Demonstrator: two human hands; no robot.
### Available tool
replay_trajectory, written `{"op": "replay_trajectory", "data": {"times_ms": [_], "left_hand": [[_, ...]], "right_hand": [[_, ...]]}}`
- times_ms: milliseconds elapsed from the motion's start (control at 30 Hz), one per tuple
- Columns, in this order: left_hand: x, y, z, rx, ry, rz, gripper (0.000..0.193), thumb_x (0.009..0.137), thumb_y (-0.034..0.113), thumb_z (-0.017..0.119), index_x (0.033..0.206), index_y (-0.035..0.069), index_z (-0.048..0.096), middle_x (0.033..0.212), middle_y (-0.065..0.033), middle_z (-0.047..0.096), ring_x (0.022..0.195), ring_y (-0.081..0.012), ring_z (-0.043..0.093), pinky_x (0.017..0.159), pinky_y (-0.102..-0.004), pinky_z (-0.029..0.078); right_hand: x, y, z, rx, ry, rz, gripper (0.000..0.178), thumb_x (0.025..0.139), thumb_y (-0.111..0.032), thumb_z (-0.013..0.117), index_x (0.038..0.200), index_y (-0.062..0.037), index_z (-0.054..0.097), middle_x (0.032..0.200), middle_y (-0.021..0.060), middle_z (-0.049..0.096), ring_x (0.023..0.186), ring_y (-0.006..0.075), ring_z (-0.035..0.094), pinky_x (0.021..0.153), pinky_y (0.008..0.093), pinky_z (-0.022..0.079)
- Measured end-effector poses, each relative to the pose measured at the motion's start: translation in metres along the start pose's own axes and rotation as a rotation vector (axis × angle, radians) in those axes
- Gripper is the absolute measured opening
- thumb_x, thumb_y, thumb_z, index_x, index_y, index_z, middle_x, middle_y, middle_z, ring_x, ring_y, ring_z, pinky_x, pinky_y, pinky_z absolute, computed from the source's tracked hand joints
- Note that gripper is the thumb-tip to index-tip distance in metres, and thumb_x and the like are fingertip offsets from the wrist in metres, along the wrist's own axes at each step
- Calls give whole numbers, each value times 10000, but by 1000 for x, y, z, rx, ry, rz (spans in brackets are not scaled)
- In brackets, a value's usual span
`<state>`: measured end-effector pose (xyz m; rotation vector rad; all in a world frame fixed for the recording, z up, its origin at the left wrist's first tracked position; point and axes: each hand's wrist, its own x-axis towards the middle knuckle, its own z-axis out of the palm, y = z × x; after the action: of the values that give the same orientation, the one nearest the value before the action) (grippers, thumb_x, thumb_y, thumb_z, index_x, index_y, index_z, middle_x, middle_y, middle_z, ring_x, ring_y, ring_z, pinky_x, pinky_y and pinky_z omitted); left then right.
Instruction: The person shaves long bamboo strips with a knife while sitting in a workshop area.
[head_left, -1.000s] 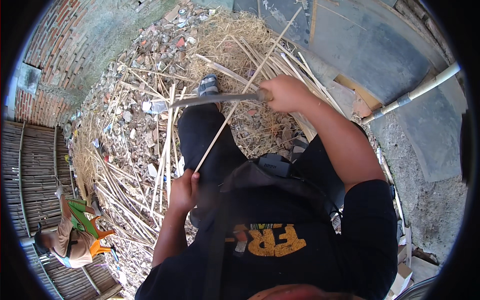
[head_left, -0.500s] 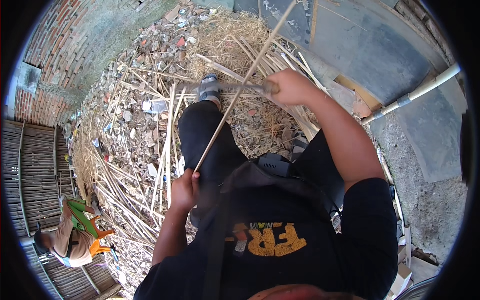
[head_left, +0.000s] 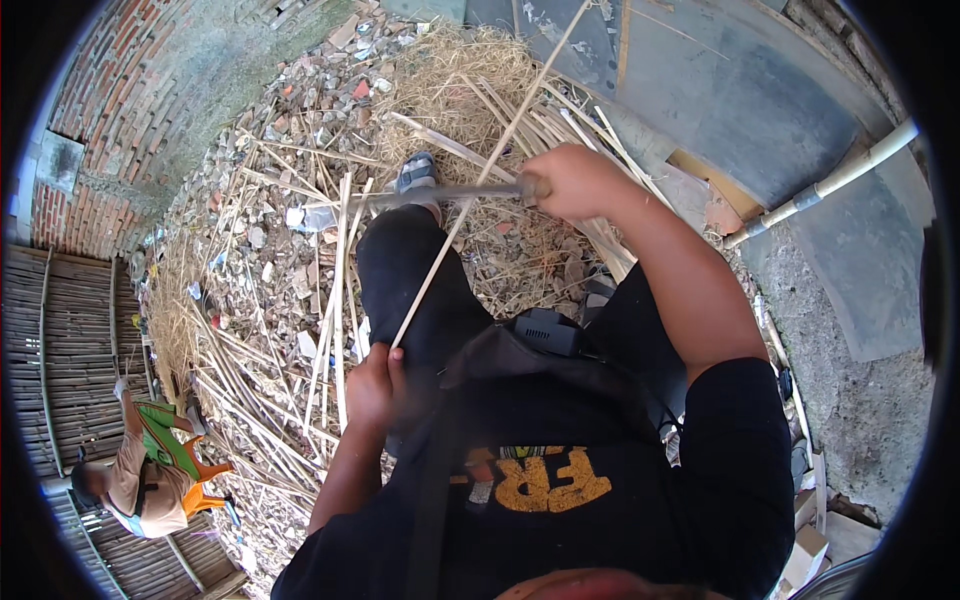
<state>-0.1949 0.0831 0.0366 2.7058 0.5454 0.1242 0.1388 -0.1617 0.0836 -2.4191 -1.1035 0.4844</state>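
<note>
Slightly lower in the frame than half a second earlier lies the long-bladed knife (head_left: pixel 450 193), while the left hand (head_left: pixel 374 385) has shifted a little to the right. Near centre, a pale, slender strip (head_left: pixel 441 262) runs obliquely from the upper middle of the frame down to the left hand, whose thumb and fingers pinch its lower end above the dark trouser leg (head_left: pixel 405 275). Right of upper centre, the right hand (head_left: pixel 578 182) has its fingers curled round the knife's handle; the blade points left and crosses the strip, though contact between them cannot be confirmed. Blurring obscures the blade's far end, near a sandalled foot (head_left: pixel 416 172). Dry straw (head_left: pixel 465 70) is heaped at upper middle; further loose strips (head_left: pixel 325 330) lie left of centre over stony rubble (head_left: pixel 285 240). Grey sheets (head_left: pixel 740 95) occupy the upper right. At lower left, another person (head_left: pixel 150 490) sits on an orange chair (head_left: pixel 203 497) beside a slatted wall (head_left: pixel 75 345).
</note>
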Motion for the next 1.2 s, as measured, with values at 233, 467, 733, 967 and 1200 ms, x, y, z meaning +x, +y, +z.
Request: {"op": "replay_trajectory", "data": {"times_ms": [233, 467, 733, 967, 1200], "left_hand": [[-2, 1, -8, -76, -15, 10, 361, 1055, 329, 450, 852, 45, 542, 658, -269, 589, 658, -507, 596, 587, -583, 429], [-7, 0, -2, -47, 14, -17, 347, 1053, 320, 452, 865, 51, 565, 675, -256, 608, 649, -489, 605, 592, -575, 436], [-6, 3, -6, -49, -2, -41, 335, 1046, 319, 476, 878, 52, 588, 696, -248, 629, 667, -482, 617, 609, -569, 458], [-4, -2, -4, -39, 2, -8, 309, 1035, 309, 508, 872, 57, 587, 694, -250, 632, 671, -478, 625, 608, -573, 463], [-1, -3, -5, -33, 31, 15, 295, 1027, 303, 535, 872, 56, 582, 674, -240, 629, 638, -472, 622, 578, -560, 462]], "right_hand": [[5, 36, -10, 67, 191, 57, 239, 765, -175, 672, 971, -56, 687, 836, 190, 678, 849, 368, 676, 746, 455, 519], [-5, 7, -12, 5, -27, 12, 245, 771, -212, 764, 956, -68, 694, 848, 168, 685, 849, 351, 672, 746, 456, 510], [-7, 29, -11, 5, 41, 39, 255, 792, -286, 776, 923, -79, 703, 821, 129, 697, 820, 310, 681, 740, 433, 512], [-5, 29, -11, 98, -69, -31, 335, 801, -272, 757, 1016, -26, 683, 865, 194, 687, 856, 345, 681, 759, 454, 511], [4, 34, -5, -57, 128, 105, 247, 775, -207, 711, 975, -63, 685, 878, 162, 694, 858, 354, 682, 767, 450, 529]]}}
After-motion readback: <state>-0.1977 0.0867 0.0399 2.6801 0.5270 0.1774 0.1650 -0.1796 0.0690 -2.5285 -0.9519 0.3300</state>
